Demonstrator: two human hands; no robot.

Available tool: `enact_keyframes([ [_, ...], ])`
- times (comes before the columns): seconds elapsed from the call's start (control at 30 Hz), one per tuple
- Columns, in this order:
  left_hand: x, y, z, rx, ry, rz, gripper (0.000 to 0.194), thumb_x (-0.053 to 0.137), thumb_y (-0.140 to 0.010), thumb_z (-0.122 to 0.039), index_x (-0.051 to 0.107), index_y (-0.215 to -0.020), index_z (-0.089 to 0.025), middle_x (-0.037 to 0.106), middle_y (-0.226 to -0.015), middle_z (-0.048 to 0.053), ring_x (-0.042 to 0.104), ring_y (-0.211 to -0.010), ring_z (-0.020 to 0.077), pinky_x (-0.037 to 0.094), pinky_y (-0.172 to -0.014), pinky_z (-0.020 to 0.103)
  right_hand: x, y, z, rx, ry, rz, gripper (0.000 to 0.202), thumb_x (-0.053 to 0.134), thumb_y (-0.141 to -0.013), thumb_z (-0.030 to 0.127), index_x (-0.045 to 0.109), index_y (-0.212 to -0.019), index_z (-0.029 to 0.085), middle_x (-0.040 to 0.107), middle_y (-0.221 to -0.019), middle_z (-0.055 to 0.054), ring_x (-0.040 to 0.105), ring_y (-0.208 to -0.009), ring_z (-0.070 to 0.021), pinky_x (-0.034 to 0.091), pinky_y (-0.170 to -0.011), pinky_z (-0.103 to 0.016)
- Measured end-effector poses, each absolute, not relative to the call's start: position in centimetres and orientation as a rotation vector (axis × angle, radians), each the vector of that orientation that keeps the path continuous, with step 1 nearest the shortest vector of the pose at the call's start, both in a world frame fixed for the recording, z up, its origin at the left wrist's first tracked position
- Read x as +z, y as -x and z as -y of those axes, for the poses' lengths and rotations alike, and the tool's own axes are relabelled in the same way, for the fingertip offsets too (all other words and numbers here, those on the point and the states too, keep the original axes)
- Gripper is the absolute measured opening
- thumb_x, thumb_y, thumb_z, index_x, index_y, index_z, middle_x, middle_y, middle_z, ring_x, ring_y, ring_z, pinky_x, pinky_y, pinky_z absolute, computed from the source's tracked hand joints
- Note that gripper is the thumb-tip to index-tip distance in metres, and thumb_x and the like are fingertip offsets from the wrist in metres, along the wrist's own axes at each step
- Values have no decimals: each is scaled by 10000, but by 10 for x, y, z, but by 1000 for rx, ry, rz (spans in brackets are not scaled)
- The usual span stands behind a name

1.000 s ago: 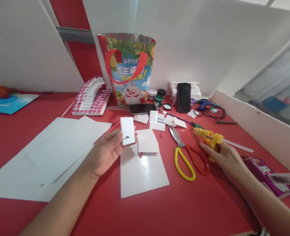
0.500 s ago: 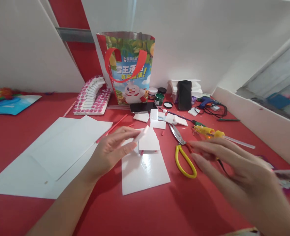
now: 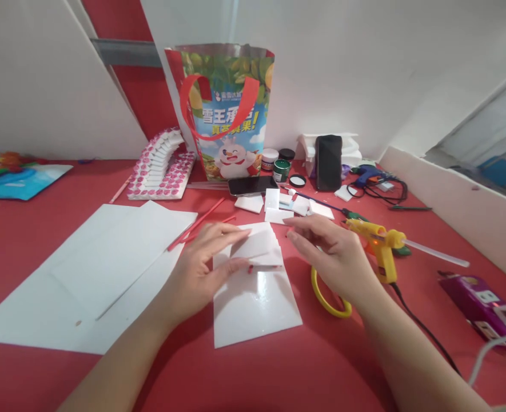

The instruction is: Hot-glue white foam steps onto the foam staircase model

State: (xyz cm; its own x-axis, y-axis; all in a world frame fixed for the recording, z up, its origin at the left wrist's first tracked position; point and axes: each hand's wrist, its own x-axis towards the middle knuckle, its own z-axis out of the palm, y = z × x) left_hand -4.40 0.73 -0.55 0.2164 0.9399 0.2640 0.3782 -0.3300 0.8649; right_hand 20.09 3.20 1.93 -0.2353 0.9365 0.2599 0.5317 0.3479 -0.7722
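My left hand (image 3: 203, 266) pinches a small white board piece (image 3: 253, 245) by its left edge. The piece is tilted over a small stacked white structure (image 3: 274, 256), where bits of red stick show beneath the top panel. That structure rests on a glossy white base board (image 3: 257, 315). To its right, my right hand (image 3: 332, 246) reaches low to the table, thumb and index finger closed about a short red stick piece (image 3: 289, 232). Under that hand lie scissors with yellow handles (image 3: 332, 306), their blades hidden.
A yellow glue gun (image 3: 379, 243) with a cord lies at right, near a purple box (image 3: 479, 309). White board sheets (image 3: 85, 274) and red sticks (image 3: 205, 220) are at left. Behind stand a printed bag (image 3: 231, 126), paint jars (image 3: 282, 170), a phone (image 3: 329, 163) and white offcuts (image 3: 250, 203).
My right hand has moved left from beside the glue gun to the short red stick piece. My left hand has lowered the white board piece over the stacked structure. The view has shifted slightly.
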Motion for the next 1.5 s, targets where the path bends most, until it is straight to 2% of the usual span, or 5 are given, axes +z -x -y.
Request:
enact_keyframes([
  [0.3,-17,52,-17,1358,-1082,-1100,295,783,-829,-352,777,-1122,-322,754,-1202,33,662,-1133,263,464,-1069,452,37,-196,6,169,1878,2557,224,629,-915,320,626,-750,170,661,-705,-54,618,-577,-210,266,-492,-282],
  [0.5,-20,52,-27,1406,-879,-1013,279,838,-766,-346,804,-1018,-230,793,-1093,73,668,-1152,281,446,-1097,470,15,-185,34,52,1614,2660,292,621,-940,308,579,-671,201,634,-647,-20,627,-539,-194,291,-492,-298],
  [0.73,-23,51,-39,1339,-956,-1059,335,868,-713,-382,803,-1013,-248,778,-1146,67,646,-1183,298,465,-1074,480,6,-199,49,-80,1506,2669,345,862,-720,433,645,-808,179,662,-765,-48,667,-658,-233,443,-548,-308],
  [1.0,-8,55,-38,1013,-1269,-1293,470,803,-764,-452,734,-1182,-250,707,-1292,80,622,-1224,297,459,-1087,483,-7,-205,47,-155,1450,2937,257,620,-747,-66,592,-761,189,655,-772,-52,647,-702,-212,405,-592,-313],
  [1.5,-5,75,-55,893,-1393,-1318,502,796,-779,-459,709,-1241,-282,669,-1356,89,565,-1308,299,414,-1137,504,-1,-212,45,74,1504,2888,325,515,-770,-100,623,-951,148,662,-894,-81,636,-754,-204,433,-627,-291],
])
